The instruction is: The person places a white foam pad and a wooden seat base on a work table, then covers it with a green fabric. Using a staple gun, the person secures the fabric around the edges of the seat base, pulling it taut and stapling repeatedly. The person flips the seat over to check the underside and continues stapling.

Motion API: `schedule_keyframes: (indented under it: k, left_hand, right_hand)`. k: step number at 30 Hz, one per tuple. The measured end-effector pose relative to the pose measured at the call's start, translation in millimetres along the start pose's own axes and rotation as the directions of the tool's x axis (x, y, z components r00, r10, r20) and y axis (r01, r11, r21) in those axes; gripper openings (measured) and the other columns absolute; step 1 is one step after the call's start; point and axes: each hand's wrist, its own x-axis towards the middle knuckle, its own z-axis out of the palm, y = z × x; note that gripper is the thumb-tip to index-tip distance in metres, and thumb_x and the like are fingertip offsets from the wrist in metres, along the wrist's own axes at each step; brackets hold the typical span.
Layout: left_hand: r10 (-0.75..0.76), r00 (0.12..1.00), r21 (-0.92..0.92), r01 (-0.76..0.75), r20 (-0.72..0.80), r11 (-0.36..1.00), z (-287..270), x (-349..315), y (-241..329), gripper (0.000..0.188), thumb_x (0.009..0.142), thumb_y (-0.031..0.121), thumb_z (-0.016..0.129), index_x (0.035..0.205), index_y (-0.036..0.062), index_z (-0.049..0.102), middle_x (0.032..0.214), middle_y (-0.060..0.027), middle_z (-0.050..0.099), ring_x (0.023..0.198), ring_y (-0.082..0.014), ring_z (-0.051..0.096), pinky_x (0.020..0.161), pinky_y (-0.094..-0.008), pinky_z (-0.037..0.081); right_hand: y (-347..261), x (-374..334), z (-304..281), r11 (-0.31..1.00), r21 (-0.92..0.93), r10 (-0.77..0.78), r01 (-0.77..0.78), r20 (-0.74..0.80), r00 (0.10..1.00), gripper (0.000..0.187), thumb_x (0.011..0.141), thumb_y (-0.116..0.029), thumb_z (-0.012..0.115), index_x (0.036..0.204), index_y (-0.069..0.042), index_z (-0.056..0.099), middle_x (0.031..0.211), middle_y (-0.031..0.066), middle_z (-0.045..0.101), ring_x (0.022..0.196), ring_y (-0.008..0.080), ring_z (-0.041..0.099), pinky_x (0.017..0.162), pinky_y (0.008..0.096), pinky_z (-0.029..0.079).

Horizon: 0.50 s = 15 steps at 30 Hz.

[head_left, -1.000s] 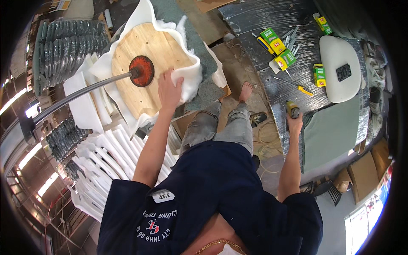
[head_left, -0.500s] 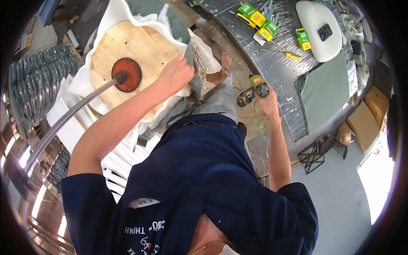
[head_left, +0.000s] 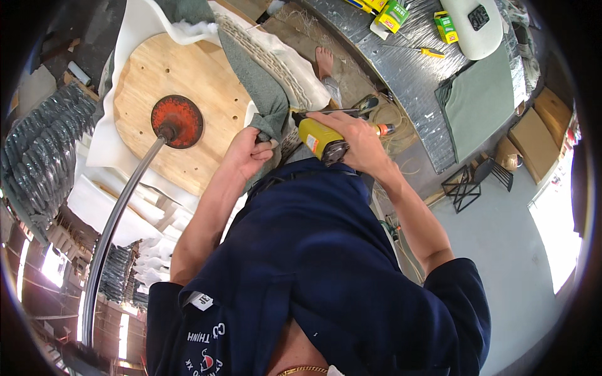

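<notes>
Grey-green fabric (head_left: 260, 94) is pinched in your left hand (head_left: 248, 153), with the fingers closed on the folded edge where it hangs over the rim of the round wooden board (head_left: 188, 81). Your right hand (head_left: 354, 135) is wrapped tightly around a yellow staple gun (head_left: 316, 139), and its nose points at the fabric just beside your left hand. White foam (head_left: 135, 37) lies under the board and shows around its edge. A rusty red round plate (head_left: 185, 116) sits in the middle of the board, and a curved metal tube (head_left: 116, 225) rises from it toward you. Farther away, on the silver tabletop (head_left: 407, 69), you can see green and yellow small boxes (head_left: 392, 15), a white seat shell (head_left: 470, 25) and a sheet of green fabric (head_left: 480, 100).
</notes>
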Motion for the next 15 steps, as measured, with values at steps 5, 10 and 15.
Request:
schedule_keyframes:
  k: [5,10,15]
  left_hand:
    - [-0.028,1.0,-0.097,0.028,-0.002,0.995,0.0,-2.0,2.1,0.015,0.102,0.01,0.045,0.093,0.0112,0.057,0.074,0.0022,0.053,0.044,-0.0054,0.028,0.041,-0.0226,0.023]
    - [0.134,0.989,0.253,-0.116,-0.056,0.961,1.9,-1.9,3.6,0.017,0.1,0.01,0.046,0.096,0.007,0.062,0.069,0.0028,0.05,0.046,-0.0042,0.029,0.042,-0.023,0.022]
    - [0.415,0.907,0.564,-0.381,0.073,0.732,-18.4,20.5,-6.1,0.022,0.091,0.008,0.052,0.096,-0.0006,0.072,0.074,-0.0061,0.066,0.056,-0.0165,0.056,0.053,-0.031,0.042]
  right_hand:
    - [-14.4,15.0,12.8,0.994,-0.11,-0.019,0.023,0.031,0.999,0.07,0.072,-0.017,0.078,0.139,-0.019,0.061,0.105,0.0117,0.067,0.092,0.0375,0.069,0.081,0.047,0.055]
    - [-27.0,22.0,8.7,0.983,-0.182,0.016,0.005,0.115,0.993,0.073,0.071,-0.011,0.077,0.142,-0.021,0.06,0.107,0.0114,0.067,0.094,0.0379,0.068,0.081,0.0476,0.055]
    - [-40.2,31.3,10.7,0.954,-0.293,-0.022,0.061,0.137,0.99,0.071,0.072,-0.013,0.078,0.14,-0.022,0.06,0.105,0.0114,0.066,0.091,0.0383,0.068,0.079,0.0499,0.054]
